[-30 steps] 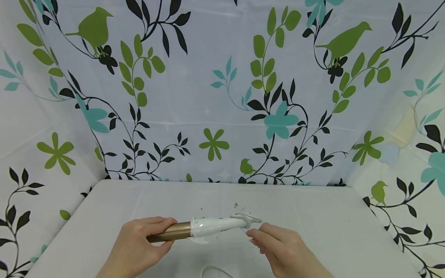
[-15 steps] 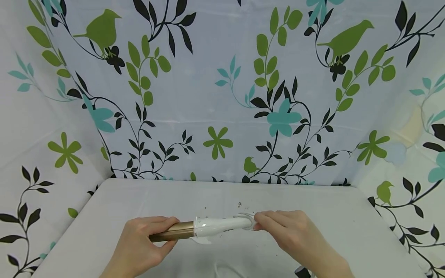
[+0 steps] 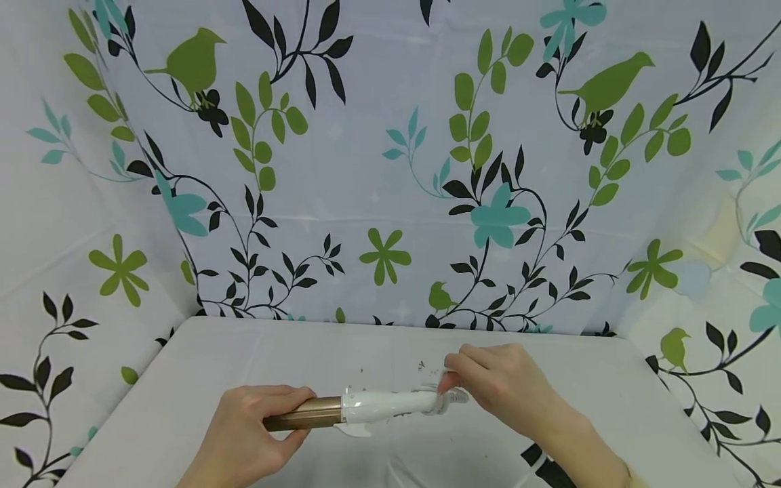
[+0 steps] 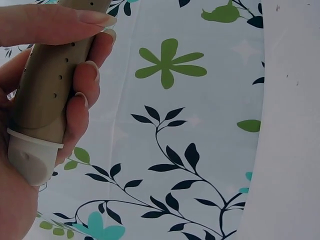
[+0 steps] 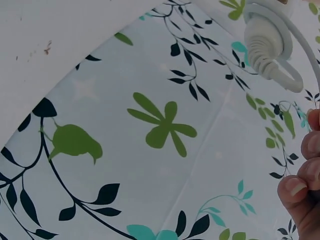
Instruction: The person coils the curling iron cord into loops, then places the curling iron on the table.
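Observation:
A hair curling iron with a white handle and gold barrel lies level across the head view, close over the table. My left hand grips its gold barrel between thumb and fingers. In the left wrist view, small holes dot the barrel, which ends in a white tip. White power cord is looped round the handle's far end. Above that end, my right hand pinches the cord. The right wrist view shows the ribbed cord base and curled fingertips.
The white table bears small dark specks near its middle. Patterned cloth with leaves and birds hangs behind and at both sides. A dark shape shows beneath my right forearm.
My right hand has come from below the handle's end to its tip, then up above it, bringing the cord round. The left hand keeps its grip on the barrel.

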`<state>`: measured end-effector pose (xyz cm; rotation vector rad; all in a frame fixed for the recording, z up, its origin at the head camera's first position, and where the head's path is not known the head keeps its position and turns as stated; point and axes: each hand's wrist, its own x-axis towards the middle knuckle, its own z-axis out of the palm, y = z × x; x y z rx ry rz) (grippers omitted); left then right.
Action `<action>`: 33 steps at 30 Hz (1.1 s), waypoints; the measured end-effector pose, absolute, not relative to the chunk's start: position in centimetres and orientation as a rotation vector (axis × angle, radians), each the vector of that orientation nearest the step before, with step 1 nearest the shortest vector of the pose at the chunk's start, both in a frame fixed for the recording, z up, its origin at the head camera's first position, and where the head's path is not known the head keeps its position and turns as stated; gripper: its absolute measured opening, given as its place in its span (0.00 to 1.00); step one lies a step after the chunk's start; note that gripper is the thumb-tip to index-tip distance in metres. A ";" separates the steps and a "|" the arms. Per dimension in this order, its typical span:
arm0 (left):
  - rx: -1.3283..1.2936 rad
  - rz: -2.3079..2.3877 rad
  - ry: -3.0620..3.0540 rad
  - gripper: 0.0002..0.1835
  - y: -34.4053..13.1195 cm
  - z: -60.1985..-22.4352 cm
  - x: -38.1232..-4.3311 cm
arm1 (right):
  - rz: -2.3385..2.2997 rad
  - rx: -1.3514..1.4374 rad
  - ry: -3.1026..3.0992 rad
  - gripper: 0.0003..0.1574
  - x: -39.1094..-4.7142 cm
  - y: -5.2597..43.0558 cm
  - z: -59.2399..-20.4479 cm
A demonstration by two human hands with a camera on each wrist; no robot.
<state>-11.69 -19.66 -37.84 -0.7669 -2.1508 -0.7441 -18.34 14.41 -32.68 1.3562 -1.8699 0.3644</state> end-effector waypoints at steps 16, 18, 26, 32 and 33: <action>-0.829 -0.951 -2.149 0.29 -19.8 -37.5 -11.6 | 0.705 1.325 -1.998 0.16 -20.4 14.3 -34.5; -0.844 -1.003 -2.154 0.28 -19.7 -37.4 -11.6 | 0.850 1.365 -2.014 0.12 -20.8 14.1 -34.9; -0.921 -1.123 -2.138 0.28 -19.5 -37.4 -11.6 | 1.376 1.411 -2.100 0.02 -21.1 13.2 -37.2; -0.913 -1.168 -2.144 0.27 -19.4 -36.9 -11.3 | 1.729 1.166 -2.266 0.07 -20.4 12.7 -38.6; -0.916 -1.168 -2.141 0.27 -19.4 -36.9 -11.3 | 1.775 1.152 -2.262 0.08 -20.3 12.6 -38.9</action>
